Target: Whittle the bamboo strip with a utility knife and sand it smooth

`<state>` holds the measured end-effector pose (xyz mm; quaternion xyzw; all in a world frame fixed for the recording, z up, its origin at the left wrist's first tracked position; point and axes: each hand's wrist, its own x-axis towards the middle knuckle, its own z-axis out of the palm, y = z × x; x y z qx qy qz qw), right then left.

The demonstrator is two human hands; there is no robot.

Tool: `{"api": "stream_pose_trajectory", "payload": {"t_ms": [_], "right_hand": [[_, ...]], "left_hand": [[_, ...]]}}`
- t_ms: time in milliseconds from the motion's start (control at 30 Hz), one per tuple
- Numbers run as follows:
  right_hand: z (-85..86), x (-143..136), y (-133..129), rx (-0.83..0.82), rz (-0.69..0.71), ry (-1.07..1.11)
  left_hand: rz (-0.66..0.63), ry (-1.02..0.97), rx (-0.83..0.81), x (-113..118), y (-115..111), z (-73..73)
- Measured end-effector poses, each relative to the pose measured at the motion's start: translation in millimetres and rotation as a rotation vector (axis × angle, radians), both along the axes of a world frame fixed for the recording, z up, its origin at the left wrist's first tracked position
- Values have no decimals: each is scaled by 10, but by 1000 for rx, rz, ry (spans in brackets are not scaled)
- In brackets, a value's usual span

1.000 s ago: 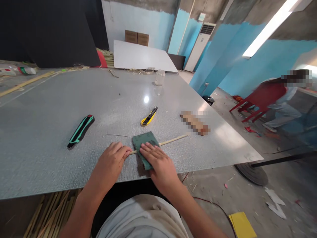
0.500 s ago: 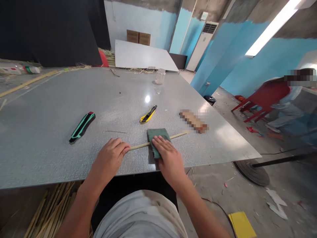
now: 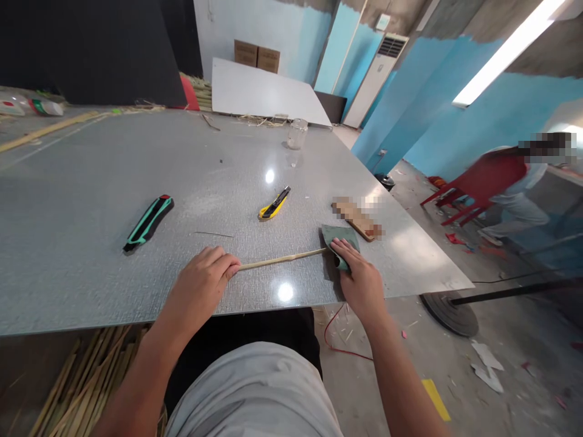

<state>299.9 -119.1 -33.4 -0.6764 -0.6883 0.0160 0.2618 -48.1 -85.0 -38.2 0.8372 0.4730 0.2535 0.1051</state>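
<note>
My left hand (image 3: 204, 276) is closed, pinching the left end of a thin bamboo strip (image 3: 273, 261) just above the table. Toward the right, my right hand (image 3: 359, 276) presses a folded piece of dark green sandpaper (image 3: 344, 235) around the strip's right end, which the sandpaper hides. Beyond my hands lie a yellow and black utility knife (image 3: 274, 203) and, to the left, a green and black utility knife (image 3: 149, 223). A thin dark sliver (image 3: 214, 233) rests between the knives and my left hand.
A partly blurred wooden block (image 3: 357, 220) lies right of the yellow knife. Farther back stands a clear jar (image 3: 297, 134). Bamboo strips (image 3: 86, 376) are stacked under the table (image 3: 91, 273). Past its right edge are a fan base (image 3: 450, 312) and a seated person (image 3: 519, 194).
My right hand and the sandpaper have slid right along the bamboo strip, from its middle to its right end. My left hand keeps its pinch on the left end.
</note>
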Motion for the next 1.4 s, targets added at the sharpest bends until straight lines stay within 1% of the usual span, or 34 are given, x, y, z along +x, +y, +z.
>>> {"api": "stream_pose_trajectory", "payload": {"t_ms": [33,100,133,300,367,400,467,533,600,667,700,767,867,1100,1267,1333,1400], "right_hand": [[1,-27,3,2,-7,-6],[4,-209,10,-2,30,-11],[5,-348,12,-14,75,-10],[29,-1121,-40,-83,396,-13],[55,-1292,-72,-102,489,-3],[70,-1322,-82,-108,516,8],[95,-1264,-85,-118,527,38],[101,-1068,-70,-115,484,71],[78,-794,-44,-91,387,90],[34,-525,-20,-59,262,88],[8,-417,-12,-47,204,87],[-36,-282,-5,-40,147,74],[-70,-255,-11,-35,134,43],[-67,-304,-23,-27,152,32],[-73,-299,-27,-18,161,32],[-83,-293,-34,-17,159,32],[-85,-283,-45,-14,161,39]], "left_hand": [[-1,-3,-2,-2,2,-5],[-1,-14,-4,-6,6,-13],[0,-21,-5,-8,8,-16],[-22,-47,-10,-16,13,-12],[-29,-53,-6,-17,13,-2],[-33,-54,-4,-18,11,3],[-33,-52,-5,-17,6,9],[-25,-46,-11,-16,0,8],[-17,-39,-16,-16,-6,-1],[-15,-31,-16,-15,-8,-12],[-14,-28,-16,-15,-9,-17],[-11,-27,-17,-13,-10,-22],[-9,-35,-26,-10,-18,-13],[-6,-34,-34,-23,-32,15],[1,-38,-39,28,-57,26],[30,-52,-33,14,-57,40],[134,-70,26,-89,-24,67]]}}
